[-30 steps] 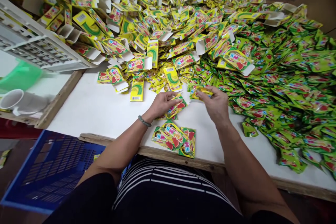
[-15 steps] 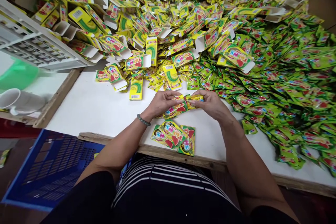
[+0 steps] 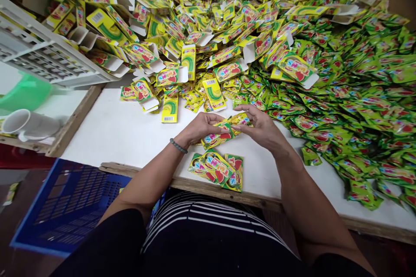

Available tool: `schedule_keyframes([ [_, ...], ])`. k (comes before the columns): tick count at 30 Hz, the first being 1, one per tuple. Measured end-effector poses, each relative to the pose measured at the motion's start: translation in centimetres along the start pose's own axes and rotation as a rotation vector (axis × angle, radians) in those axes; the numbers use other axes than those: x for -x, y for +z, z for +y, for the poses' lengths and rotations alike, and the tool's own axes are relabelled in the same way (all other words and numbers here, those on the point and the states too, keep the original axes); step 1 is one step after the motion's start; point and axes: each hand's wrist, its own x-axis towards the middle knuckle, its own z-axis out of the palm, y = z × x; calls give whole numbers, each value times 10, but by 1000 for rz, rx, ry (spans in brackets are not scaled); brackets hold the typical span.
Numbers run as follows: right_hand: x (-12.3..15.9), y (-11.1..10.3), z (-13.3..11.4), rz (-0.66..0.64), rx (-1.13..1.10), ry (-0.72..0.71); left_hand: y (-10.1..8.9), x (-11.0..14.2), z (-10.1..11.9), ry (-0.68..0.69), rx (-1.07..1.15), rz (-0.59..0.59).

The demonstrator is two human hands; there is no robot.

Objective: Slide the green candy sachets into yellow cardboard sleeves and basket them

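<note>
In the middle of the head view, my left hand (image 3: pixel 202 127) grips a small fruit-printed candy box (image 3: pixel 216 140), thumb on top, just above the tabletop. My right hand (image 3: pixel 261 129) has a yellow candy packet (image 3: pixel 241 118) between its thumb and fingers, at the right end of that box. Its index finger is lifted off the packet. How far the packet sits inside the box cannot be made out. Close to the table edge, below my hands, several flat fruit-printed packs (image 3: pixel 214 168) overlap one another.
Open yellow candy boxes (image 3: pixel 169 75) heap across the back and left, spilling by a white crate (image 3: pixel 58 58). Green candy packets (image 3: pixel 341 108) pile up on the right. A white mug (image 3: pixel 35 123) lies at far left, and a blue crate (image 3: pixel 68 199) is below the table's wooden edge.
My right index finger has lifted and spread away from the thumb at the packet. My left hand keeps its grip on the box. The whole view has shifted slightly.
</note>
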Motion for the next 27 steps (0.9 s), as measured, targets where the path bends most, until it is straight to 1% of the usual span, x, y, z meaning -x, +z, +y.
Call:
schedule_keyframes([
  [2, 1, -2, -4, -57, 52, -30, -1, 3, 3, -31, 33, -12],
  [3, 2, -1, -6, -57, 85, -32, -1, 3, 4, -33, 39, -14],
  [7, 3, 6, -12, 23, 175, -8, 1, 3, 1, 30, 21, 5],
  [9, 3, 7, -11, 6, 94, -16, 2, 1, -1, 80, 7, 25],
  [11, 2, 4, -9, 1, -55, -30, 3, 0, -3, 138, -21, 52],
  [13, 0, 3, -8, 95, -148, -24, 4, -1, -3, 183, -83, 78],
  [15, -1, 4, -7, 213, -133, 11, 6, -1, -3, 221, -146, 106],
  [16, -2, 6, -8, 244, -113, 30, 6, -1, -3, 236, -171, 114],
  [19, -2, 13, -12, 241, -118, 52, 7, -2, -3, 259, -177, 125],
  [23, 0, 19, -18, 301, -137, 33, 10, -1, -3, 265, -160, 158],
  [25, 1, 22, -20, 268, -74, 29, 12, 0, -3, 284, -161, 166],
  [27, 3, 23, -22, 174, -6, 33, 13, 1, -3, 283, -152, 155],
])
